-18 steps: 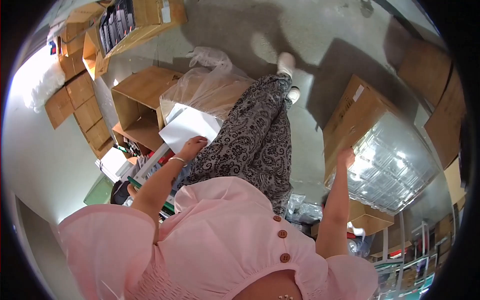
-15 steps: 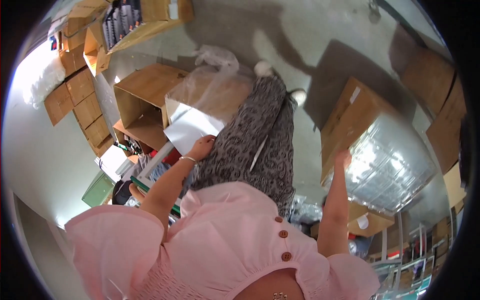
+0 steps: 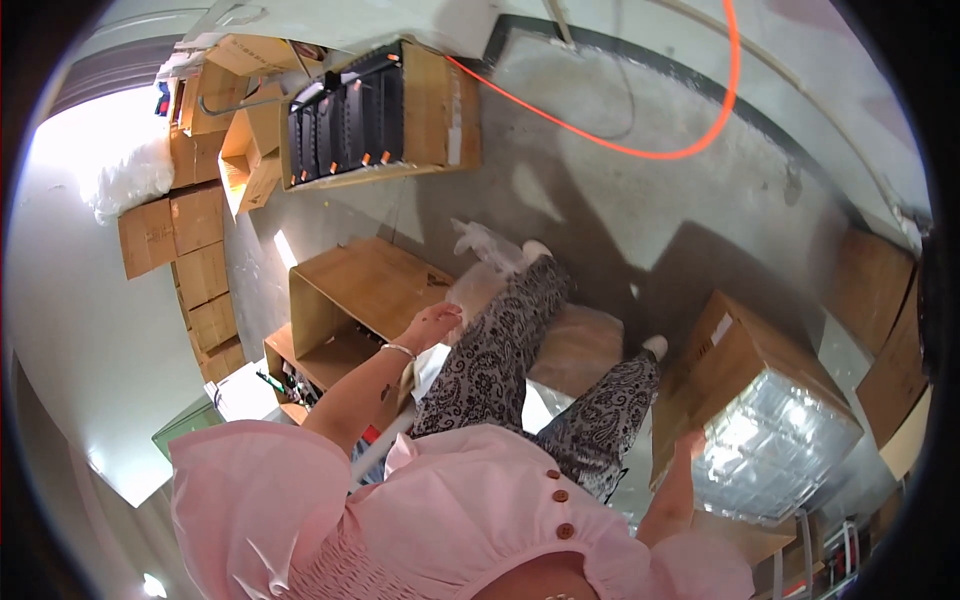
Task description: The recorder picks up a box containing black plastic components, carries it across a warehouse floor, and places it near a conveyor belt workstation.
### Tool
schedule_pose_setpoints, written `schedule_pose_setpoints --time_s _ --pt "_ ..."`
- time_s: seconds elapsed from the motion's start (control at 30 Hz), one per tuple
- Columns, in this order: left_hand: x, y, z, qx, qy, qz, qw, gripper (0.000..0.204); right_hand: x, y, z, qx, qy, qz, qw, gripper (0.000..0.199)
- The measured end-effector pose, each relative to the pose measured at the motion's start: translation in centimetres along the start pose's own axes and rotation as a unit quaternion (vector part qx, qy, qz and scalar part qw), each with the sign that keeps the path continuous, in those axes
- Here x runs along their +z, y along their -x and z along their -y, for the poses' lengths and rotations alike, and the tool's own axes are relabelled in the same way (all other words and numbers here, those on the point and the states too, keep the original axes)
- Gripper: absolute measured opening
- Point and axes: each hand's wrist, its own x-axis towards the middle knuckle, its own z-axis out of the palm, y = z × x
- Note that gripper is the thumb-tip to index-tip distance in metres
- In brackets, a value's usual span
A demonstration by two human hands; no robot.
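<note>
grey floor [image 3: 700, 190] extends beyond wrapped carton [image 3: 755, 415] at right; white label [image 3: 722, 328], text unreadable; right hand [image 3: 690, 443] at carton edge, grip cannot be told; left hand [image 3: 437, 322], fingers loosely extended, near open carton [image 3: 370, 280].

Over my remote feed, I saw a grey concrete floor [image 3: 690, 190] meet a pale wall [image 3: 830, 60] along a dark band [image 3: 497, 38]. Broad shadows [image 3: 690, 265] darkened the concrete near one thin light streak [image 3: 285, 248]. White glare [image 3: 95, 130] blazed above the left-hand white wall [image 3: 70, 310].
</note>
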Motion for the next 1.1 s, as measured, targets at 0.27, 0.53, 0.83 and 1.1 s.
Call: schedule_pose_setpoints --time_s 0.27,0.53,0.83,1.1 --pt "-11.9 -5.7 -1.3 -0.079 0.003 -0.018 0.997 0.024 -8.4 -3.7 6.0 0.000 -0.047 0.017 0.999 0.050" --pt "-14.2 -8.1 -7.5 -0.034 0.037 -0.005 0.999 0.025 -17.3 -8.5 18.7 -0.029 -0.108 -0.009 0.994 0.040" --pt "-21.3 -8.7 -8.7 -0.041 0.177 0.082 0.980 0.029 -17.2 -4.6 28.2 0.038 -0.133 0.036 0.990 0.038" --pt "-42.9 -18.7 8.8 -0.061 0.229 -0.199 0.951 0.033 -13.3 2.5 36.6 0.076 0.014 0.034 0.996 0.038"
